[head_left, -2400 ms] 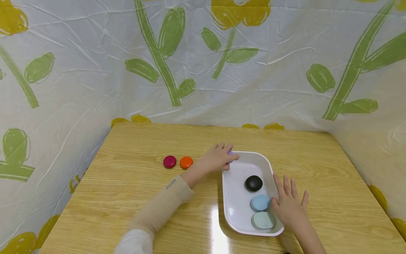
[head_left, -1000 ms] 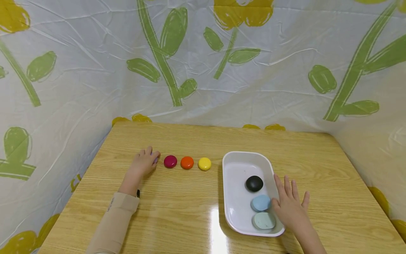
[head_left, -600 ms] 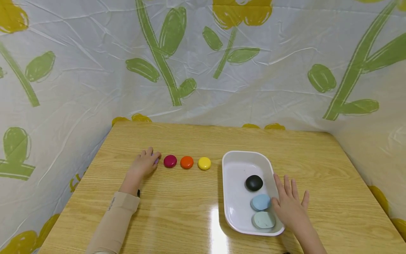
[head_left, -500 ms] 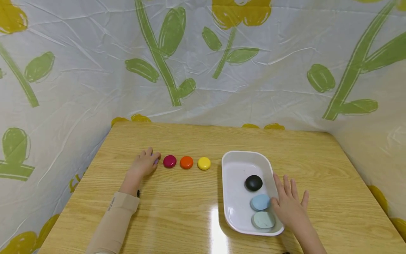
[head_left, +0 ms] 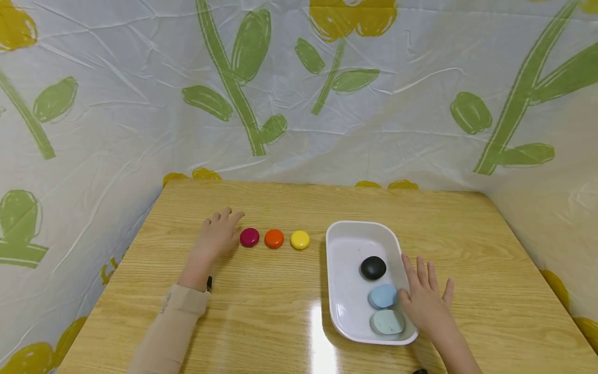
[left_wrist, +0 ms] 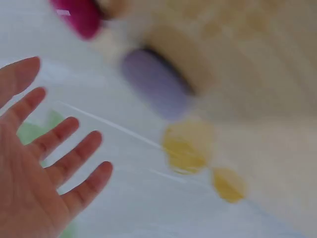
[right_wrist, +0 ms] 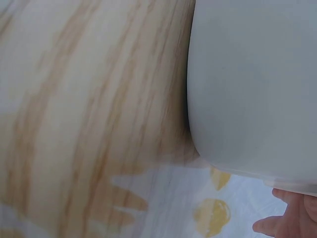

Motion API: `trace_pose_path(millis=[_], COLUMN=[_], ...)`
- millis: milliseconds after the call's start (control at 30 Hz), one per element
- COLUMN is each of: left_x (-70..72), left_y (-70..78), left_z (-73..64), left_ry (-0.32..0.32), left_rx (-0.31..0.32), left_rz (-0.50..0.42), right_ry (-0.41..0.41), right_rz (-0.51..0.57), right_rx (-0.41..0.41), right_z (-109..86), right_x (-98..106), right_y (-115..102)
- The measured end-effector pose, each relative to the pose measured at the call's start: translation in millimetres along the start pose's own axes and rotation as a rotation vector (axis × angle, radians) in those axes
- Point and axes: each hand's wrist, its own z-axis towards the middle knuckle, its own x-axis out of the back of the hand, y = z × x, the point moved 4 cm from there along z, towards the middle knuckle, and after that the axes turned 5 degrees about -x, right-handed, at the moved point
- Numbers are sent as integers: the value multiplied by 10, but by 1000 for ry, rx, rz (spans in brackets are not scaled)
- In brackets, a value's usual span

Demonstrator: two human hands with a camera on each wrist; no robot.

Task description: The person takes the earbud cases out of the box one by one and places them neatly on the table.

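My left hand [head_left: 217, 236] is just above the table with its fingers spread and holds nothing. In the left wrist view, a smooth purple pebble [left_wrist: 156, 83] lies on the wood, apart from the fingertips; in the head view the hand hides it. To its right, a magenta pebble [head_left: 249, 237], an orange one [head_left: 274, 239] and a yellow one [head_left: 300, 240] form a row. My right hand [head_left: 427, 301] rests with straight fingers against the right rim of the white tray [head_left: 337, 327]. In that tray lie a black pebble [head_left: 373, 268], a light blue one [head_left: 383, 296] and a pale green one [head_left: 388, 322].
The pieces and tray stand on a wooden table [head_left: 252, 322]. A white sheet [head_left: 374, 140] with a green and yellow flower print hangs behind the table and along both sides.
The left hand carried the purple pebble from the tray's far left to the row's left end, then let go and lifted slightly. A yellow pebble came into view. The right hand stayed put.
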Motion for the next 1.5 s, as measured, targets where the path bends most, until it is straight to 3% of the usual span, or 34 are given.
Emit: trace_pose_path(millis=[167, 333, 667, 867, 1000, 1133, 1500], left_x=[112, 84, -28, -194, -342, -452, -632], left_y=[408, 873, 1797, 2235, 2451, 2601, 2812], left_z=[132, 262, 453, 530, 562, 592, 657], left_ry=[78, 140, 132, 101, 59, 33, -63], left_rx=[-95, -230, -470, -602, -666, -693, -713], left_rz=[-8, 37, 126, 234, 283, 310, 316], right_ry=[-5, -9, 21, 36, 40, 55, 49], right_rz=[2, 7, -34, -55, -67, -84, -113], right_rx=[-3, -5, 3, 12, 15, 26, 29], right_z=[5, 5, -7, -9, -12, -4, 3], right_x=[-3, 2, 17, 20, 12, 4, -2], right_y=[2, -4, -9, -14, -12, -8, -16])
